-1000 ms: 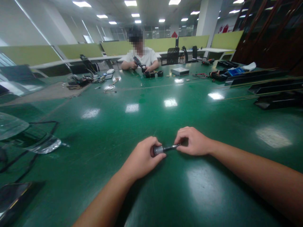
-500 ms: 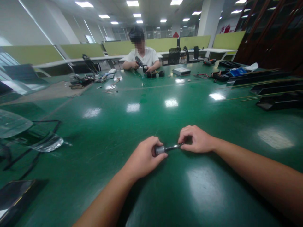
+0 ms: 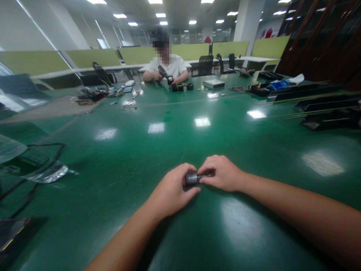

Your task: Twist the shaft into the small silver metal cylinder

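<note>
A short grey metal cylinder [image 3: 192, 178] with a thin shaft lies low over the green tabletop, pointing right. My left hand [image 3: 172, 190] is curled loosely around the cylinder's left end. Its index finger rests along the far side, and its thumb reaches past the near side, slightly apart from the metal. My right hand [image 3: 221, 173] pinches the shaft between thumb and fingers, close against the cylinder. Most of the shaft is hidden in that hand, so what kind of part it is I cannot tell.
Across the green table [image 3: 180, 143] a person in a white shirt [image 3: 176, 64] holds a dark tool. At left are a plastic bottle [image 3: 50, 173], a black strap and a dark flat device [image 3: 12, 229]. Black channels [image 3: 329, 118] with thin rods lie at right.
My right hand has slid left along the shaft, up to the cylinder, covering most of the shaft. My left thumb has loosened a little from the cylinder. The view has shifted slightly.
</note>
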A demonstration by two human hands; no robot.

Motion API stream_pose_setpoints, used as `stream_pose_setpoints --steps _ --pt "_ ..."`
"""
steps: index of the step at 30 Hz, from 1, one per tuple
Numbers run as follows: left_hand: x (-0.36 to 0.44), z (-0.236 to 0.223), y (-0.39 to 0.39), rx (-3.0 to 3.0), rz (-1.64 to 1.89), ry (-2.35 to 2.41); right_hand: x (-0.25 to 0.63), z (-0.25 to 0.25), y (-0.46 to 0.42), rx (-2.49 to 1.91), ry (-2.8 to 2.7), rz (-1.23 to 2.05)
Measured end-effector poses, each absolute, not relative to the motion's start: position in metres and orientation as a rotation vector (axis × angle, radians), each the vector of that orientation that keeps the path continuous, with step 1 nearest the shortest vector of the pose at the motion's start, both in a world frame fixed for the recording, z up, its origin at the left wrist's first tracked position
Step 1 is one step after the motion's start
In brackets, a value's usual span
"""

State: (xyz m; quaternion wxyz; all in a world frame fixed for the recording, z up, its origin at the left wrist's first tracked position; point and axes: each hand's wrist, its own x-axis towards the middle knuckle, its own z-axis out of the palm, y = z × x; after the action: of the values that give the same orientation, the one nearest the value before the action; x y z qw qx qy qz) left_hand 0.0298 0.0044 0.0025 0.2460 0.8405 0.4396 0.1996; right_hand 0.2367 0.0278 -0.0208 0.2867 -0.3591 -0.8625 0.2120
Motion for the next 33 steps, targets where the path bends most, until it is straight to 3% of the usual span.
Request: stream_pose_setpoints --steps 33 --pt "0.0281 -0.0024 0.0076 2.3 0.543 1.326 0.2394 -0.0179 0.0283 -0.952 -2.254 0.679"
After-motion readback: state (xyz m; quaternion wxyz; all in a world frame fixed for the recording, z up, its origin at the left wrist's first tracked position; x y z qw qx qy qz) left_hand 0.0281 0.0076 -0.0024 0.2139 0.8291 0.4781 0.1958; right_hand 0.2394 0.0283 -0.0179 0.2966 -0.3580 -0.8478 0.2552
